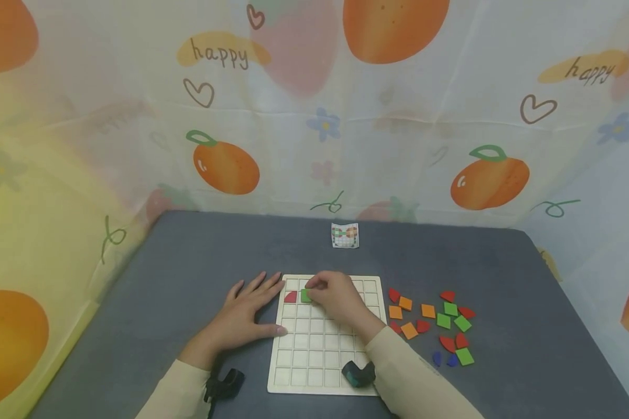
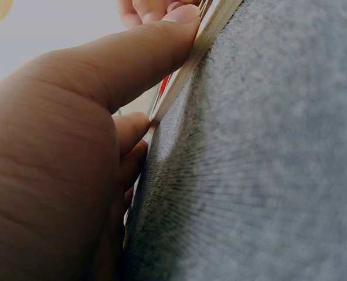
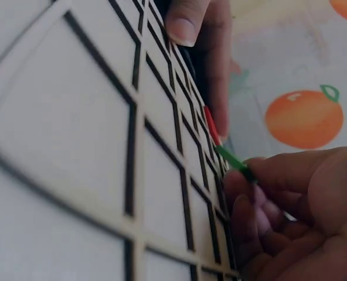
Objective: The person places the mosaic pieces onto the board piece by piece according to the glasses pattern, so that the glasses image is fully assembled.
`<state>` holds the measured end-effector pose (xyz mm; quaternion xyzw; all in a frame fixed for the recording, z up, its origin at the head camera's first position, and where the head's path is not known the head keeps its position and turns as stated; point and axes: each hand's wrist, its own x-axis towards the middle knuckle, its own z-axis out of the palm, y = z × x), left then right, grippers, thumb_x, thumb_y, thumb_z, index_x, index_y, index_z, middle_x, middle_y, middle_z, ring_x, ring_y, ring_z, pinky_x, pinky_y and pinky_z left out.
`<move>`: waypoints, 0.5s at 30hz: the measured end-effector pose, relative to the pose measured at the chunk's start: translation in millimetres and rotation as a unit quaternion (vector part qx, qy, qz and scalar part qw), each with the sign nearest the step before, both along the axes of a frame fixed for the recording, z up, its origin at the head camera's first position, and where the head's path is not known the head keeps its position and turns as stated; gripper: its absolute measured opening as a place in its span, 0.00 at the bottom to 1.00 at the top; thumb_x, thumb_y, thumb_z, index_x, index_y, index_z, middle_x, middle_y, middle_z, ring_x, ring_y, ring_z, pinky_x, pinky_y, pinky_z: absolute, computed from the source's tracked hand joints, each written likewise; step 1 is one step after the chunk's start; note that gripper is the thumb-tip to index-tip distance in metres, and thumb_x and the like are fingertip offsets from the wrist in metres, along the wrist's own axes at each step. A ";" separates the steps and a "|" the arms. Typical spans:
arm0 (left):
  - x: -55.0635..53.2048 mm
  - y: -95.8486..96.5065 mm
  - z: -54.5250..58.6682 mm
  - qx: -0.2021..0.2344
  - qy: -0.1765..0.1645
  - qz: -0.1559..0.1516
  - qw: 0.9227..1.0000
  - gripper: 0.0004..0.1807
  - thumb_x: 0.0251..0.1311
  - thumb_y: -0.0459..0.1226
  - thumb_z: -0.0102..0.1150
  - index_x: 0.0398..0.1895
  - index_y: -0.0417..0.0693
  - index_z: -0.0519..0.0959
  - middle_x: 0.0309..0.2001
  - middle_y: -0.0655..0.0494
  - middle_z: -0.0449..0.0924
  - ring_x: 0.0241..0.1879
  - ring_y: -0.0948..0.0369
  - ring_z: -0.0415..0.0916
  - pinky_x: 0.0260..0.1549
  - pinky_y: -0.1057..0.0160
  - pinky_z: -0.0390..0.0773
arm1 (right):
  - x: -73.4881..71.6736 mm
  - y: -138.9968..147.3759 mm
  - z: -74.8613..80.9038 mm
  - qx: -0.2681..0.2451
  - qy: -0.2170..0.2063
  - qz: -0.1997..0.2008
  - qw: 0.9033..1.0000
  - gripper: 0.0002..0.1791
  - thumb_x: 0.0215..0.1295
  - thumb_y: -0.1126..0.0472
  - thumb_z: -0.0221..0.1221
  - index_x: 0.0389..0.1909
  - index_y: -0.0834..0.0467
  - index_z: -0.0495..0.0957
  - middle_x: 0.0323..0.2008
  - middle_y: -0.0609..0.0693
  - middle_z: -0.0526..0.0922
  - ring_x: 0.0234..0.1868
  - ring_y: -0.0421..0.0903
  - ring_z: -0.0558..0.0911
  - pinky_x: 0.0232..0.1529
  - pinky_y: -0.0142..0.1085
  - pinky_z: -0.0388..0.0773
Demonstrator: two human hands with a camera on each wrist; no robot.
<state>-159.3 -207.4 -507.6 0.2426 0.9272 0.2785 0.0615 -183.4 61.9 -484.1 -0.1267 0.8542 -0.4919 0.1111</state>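
A white grid board (image 1: 300, 359) with raised wooden lines lies on the grey table. My right hand (image 1: 340, 299) pinches a green square tile (image 1: 306, 295) over the second row of cells; in the right wrist view the tile (image 3: 235, 161) is tilted between thumb and finger. Just left of it a red quarter-round tile (image 1: 290, 297) sits in a cell by the board's left side. My left hand (image 1: 243, 317) lies with spread, straight fingers along the left edge, its thumb and fingertips touching the board. In the left wrist view the thumb (image 2: 144, 55) rests on the wooden rim.
Right of the board lie loose tiles: orange squares (image 1: 427, 311), green squares (image 1: 443, 320), red quarter-rounds (image 1: 447, 344) and small blue pieces (image 1: 437, 358). A small printed pattern card (image 1: 345, 236) lies behind the board. A fruit-printed curtain (image 1: 293, 145) encloses the table (image 1: 230, 244).
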 end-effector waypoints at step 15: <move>1.4 0.6 1.3 0.001 0.003 0.001 1.000 0.56 0.60 0.67 0.73 0.87 0.56 0.64 0.86 0.59 0.54 0.86 0.48 0.43 0.75 0.29 0.33 | -0.8 -4.7 -0.8 0.029 -0.009 -0.007 1.000 0.12 0.83 0.53 0.61 0.53 0.54 0.88 0.38 0.41 0.86 0.39 0.42 0.83 0.50 0.50 0.81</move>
